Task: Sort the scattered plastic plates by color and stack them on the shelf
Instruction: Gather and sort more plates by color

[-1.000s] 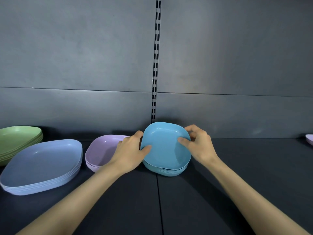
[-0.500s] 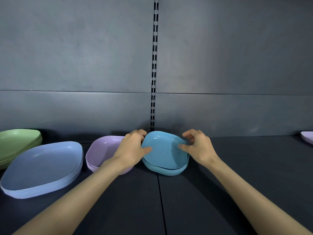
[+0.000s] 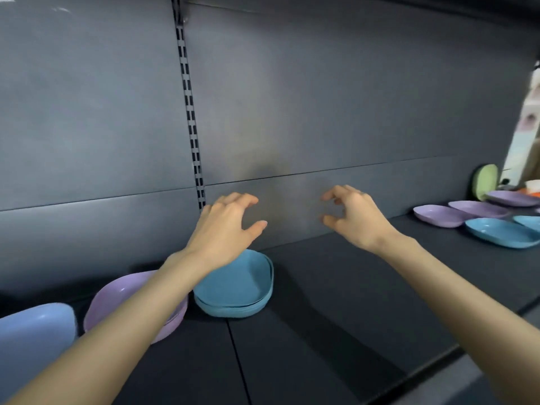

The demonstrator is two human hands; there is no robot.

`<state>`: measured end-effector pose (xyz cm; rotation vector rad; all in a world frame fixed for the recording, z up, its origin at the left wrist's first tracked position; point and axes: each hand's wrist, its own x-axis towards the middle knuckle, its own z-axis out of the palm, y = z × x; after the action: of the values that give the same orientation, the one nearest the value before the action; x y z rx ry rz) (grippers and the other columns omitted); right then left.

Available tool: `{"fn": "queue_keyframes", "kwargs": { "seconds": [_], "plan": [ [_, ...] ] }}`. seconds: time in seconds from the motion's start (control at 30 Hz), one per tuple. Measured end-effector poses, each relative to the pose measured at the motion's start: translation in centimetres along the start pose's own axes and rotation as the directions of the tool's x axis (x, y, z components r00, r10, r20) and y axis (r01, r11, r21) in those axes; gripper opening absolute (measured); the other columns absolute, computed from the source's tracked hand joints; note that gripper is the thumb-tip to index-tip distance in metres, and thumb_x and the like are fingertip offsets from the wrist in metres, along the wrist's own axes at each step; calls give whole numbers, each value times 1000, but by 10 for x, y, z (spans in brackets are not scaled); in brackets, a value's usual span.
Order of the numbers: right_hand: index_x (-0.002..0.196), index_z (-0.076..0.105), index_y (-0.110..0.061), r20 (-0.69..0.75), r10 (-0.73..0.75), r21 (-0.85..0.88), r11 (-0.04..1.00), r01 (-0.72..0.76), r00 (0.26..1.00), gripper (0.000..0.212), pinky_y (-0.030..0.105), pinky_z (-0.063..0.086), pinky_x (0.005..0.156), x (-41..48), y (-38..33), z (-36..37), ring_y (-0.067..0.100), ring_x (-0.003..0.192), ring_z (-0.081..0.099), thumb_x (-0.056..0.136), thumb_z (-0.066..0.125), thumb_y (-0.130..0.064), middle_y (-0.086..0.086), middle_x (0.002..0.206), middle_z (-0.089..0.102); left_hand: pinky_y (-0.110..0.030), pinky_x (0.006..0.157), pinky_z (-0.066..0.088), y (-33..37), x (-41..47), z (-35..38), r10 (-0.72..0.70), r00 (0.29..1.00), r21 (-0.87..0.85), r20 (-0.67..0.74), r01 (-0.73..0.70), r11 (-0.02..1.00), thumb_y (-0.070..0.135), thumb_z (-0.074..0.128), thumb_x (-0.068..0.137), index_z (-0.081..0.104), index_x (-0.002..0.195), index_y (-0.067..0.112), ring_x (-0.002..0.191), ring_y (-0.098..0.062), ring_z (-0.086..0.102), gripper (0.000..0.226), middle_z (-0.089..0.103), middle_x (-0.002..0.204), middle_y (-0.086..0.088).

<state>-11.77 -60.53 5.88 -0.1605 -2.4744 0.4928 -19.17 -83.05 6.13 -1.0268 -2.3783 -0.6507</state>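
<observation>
A stack of teal plates (image 3: 236, 287) lies on the dark shelf (image 3: 336, 311), with a lilac stack (image 3: 128, 293) to its left and a pale blue stack (image 3: 32, 331) at the far left. My left hand (image 3: 225, 226) hovers above the teal stack, fingers loosely spread, holding nothing. My right hand (image 3: 353, 217) floats empty to the right, fingers loosely curled. Loose plates lie at the far right: a lilac plate (image 3: 438, 215), another lilac plate (image 3: 479, 208), a teal plate (image 3: 501, 232) and a second teal plate (image 3: 529, 222) cut off by the frame.
A green plate (image 3: 485, 181) leans upright against the back panel at the far right, with a third lilac plate (image 3: 511, 197) beside it. A slotted upright rail (image 3: 191, 127) runs down the back wall. The shelf's front edge (image 3: 438, 358) slants across the lower right.
Both hands let go of the top teal plate, which now lies flat on its stack, and rose above the shelf. My view swung right, showing loose plates at the far right.
</observation>
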Motion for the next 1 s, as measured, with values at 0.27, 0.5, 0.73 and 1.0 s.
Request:
{"fn": "queue_keyframes", "kwargs": {
  "seconds": [0.27,0.5,0.73,1.0],
  "plan": [
    [120,53,-15,-55,85,-165,982,-93,995,41,41,43,94,-15,89,-101,25,116,47,84,67,-26,4,120,52,-37,102,31,116,50,26,188,982,92,4,-188,978,44,53,90,45,133,21,124,-20,42,49,50,132,1],
    [126,50,-15,-42,116,-299,946,-123,992,45,32,37,87,-47,198,-180,26,117,43,85,64,-25,6,117,50,-34,104,25,231,78,96,231,970,74,78,-237,969,47,50,90,36,138,24,127,-18,36,55,46,134,3],
    [129,48,-16,-31,167,-334,928,-168,985,50,35,41,88,-41,286,-230,34,112,46,84,66,-28,7,124,49,-34,104,25,299,125,142,245,960,72,134,-256,964,49,49,90,34,139,25,126,-17,36,56,46,134,4],
    [130,47,-15,6,149,-348,927,-138,989,50,32,37,93,7,367,-227,31,116,45,85,65,-28,8,129,48,-33,100,29,325,189,205,215,965,25,151,-221,975,50,51,89,35,138,26,123,-17,39,57,48,131,5]
  ]
}}
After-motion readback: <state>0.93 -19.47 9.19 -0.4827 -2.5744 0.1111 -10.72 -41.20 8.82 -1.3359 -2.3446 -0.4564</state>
